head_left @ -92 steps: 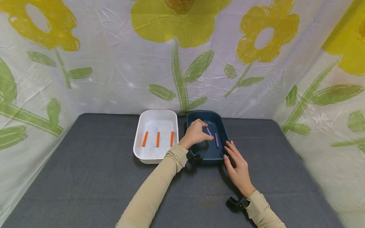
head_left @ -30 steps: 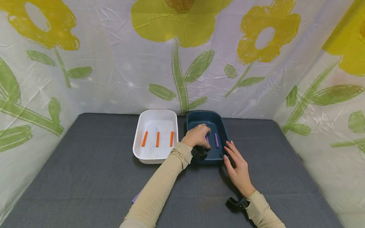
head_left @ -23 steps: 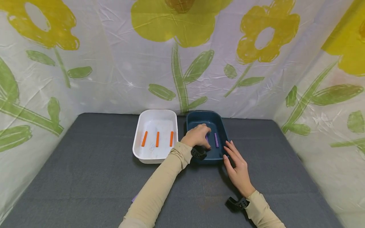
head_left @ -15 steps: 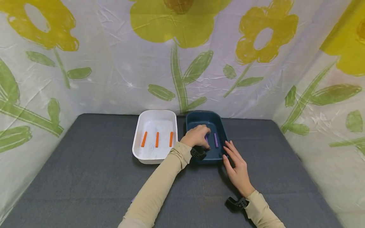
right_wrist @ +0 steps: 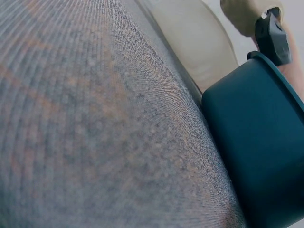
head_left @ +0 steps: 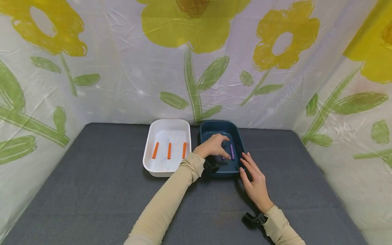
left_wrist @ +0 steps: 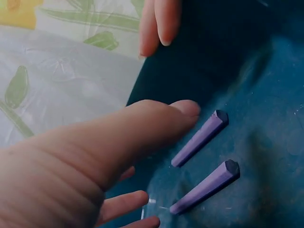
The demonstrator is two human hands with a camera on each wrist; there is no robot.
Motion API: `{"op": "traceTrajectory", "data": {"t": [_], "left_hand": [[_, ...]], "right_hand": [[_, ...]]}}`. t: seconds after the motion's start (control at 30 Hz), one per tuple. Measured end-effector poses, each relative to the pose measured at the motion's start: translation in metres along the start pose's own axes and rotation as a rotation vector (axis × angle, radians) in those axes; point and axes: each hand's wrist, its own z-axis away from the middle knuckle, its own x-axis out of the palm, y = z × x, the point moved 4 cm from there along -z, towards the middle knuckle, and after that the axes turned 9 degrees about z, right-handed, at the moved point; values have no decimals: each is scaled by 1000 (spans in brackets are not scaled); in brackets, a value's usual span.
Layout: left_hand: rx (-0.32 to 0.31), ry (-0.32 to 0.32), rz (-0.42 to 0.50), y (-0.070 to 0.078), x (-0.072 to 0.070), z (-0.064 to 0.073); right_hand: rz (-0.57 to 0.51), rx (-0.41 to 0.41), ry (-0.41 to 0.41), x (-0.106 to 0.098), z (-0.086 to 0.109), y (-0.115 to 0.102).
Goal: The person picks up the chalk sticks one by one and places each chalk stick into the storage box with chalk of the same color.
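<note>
My left hand (head_left: 214, 145) is over the dark blue tray (head_left: 225, 173), thumb and fingers spread apart with nothing between them. Under it, two purple faceted sticks with dark ends lie side by side on the tray floor: one nearer the thumb (left_wrist: 202, 137), the other beyond it (left_wrist: 206, 187). In the head view the hand partly covers the left stick (head_left: 223, 158), while the right stick (head_left: 232, 151) shows in full. My right hand (head_left: 255, 182) rests straight fingers at the tray's right rim; its fingertips (left_wrist: 166, 28) also show in the left wrist view.
A white tray (head_left: 146, 163) stands left of the blue one, with three orange sticks (head_left: 169, 151) in a row. Both trays sit at the back of a grey cloth-covered table (head_left: 92, 190), close to the flowered curtain (head_left: 128, 85). My left forearm (head_left: 171, 197) crosses the table's front.
My left hand has lowered a purple stick into the blue tray and let it go, its thumb lifting away. A purple thing beside the left forearm is now hidden. The right hand stayed put.
</note>
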Motion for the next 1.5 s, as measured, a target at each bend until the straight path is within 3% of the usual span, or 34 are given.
{"op": "traceTrajectory", "data": {"t": [0.33, 0.57, 0.9, 1.2, 1.5], "left_hand": [[90, 51, 81, 20, -10, 21], [143, 5, 81, 32, -12, 39], [188, -33, 78, 44, -12, 71], [197, -60, 56, 48, -15, 100], [189, -62, 62, 42, -21, 135]], "right_hand": [[14, -9, 17, -1, 2, 2], [19, 10, -3, 0, 0, 1], [23, -29, 26, 0, 0, -2], [20, -30, 21, -1, 0, -3], [17, -36, 34, 0, 0, -3]]}}
